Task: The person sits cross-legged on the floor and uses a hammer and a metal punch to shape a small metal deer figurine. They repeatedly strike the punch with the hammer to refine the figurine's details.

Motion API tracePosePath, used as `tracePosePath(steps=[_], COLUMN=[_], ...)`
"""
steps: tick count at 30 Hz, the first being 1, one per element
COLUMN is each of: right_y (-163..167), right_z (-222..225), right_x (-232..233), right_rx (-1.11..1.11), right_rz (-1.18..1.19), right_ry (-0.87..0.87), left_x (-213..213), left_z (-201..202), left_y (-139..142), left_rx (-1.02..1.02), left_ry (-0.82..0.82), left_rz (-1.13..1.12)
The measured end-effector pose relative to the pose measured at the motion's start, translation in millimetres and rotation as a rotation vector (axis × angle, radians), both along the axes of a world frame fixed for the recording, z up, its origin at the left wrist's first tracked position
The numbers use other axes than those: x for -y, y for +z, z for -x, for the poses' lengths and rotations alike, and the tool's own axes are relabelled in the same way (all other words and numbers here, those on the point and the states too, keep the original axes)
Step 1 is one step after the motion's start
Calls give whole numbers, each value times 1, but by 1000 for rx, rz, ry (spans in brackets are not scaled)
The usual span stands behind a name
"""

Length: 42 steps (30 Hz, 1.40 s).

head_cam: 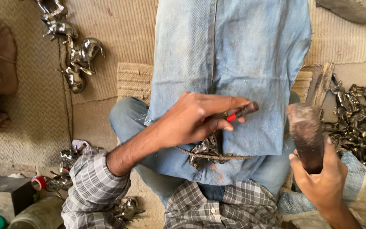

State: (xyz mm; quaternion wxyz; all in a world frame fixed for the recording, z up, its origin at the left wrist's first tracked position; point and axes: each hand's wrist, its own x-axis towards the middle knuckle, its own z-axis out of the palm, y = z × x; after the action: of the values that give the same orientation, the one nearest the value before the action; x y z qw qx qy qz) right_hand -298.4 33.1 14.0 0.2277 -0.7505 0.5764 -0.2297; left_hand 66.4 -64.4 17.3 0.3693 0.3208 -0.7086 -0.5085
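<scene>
The left hand (191,118) is closed around a slim tool with a red band (238,113), its tip pointing right over a small shiny metal piece (206,150) that lies on the blue cloth (229,55) across the lap, bound by a twisted cord (225,157). The right hand (323,178) is clenched on a dark wooden mallet (306,133), held upright just to the right of the cloth's edge. A heap of dark metal figures (359,123) crowds the right side, close beside the mallet, with a wooden plank (320,85) between heap and cloth. More polished figures (77,55) lie on the woven mat (119,25) at upper left, and others (66,161) sit by the left sleeve near a red tape roll (39,183). Open mat remains between the knee and the upper-left figures.
</scene>
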Motion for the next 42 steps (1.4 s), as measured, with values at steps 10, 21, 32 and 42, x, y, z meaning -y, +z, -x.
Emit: tracePosePath(steps=[10, 21, 32, 42], right_y=[28, 14, 36, 60], right_z=[4, 1, 15, -23], right_x=[10, 40, 56, 89], right_rx=[404, 167, 259, -322], right_rz=[-110, -184, -369, 16], right_ry=[-137, -42, -167, 372], left_x=[14, 4, -13, -20], left_z=[3, 4, -5, -5], left_y=[2, 3, 3, 0], left_rx=[-31, 54, -20, 0], left_ry=[-196, -128, 22, 111], left_rz=[-2, -42, 20, 70])
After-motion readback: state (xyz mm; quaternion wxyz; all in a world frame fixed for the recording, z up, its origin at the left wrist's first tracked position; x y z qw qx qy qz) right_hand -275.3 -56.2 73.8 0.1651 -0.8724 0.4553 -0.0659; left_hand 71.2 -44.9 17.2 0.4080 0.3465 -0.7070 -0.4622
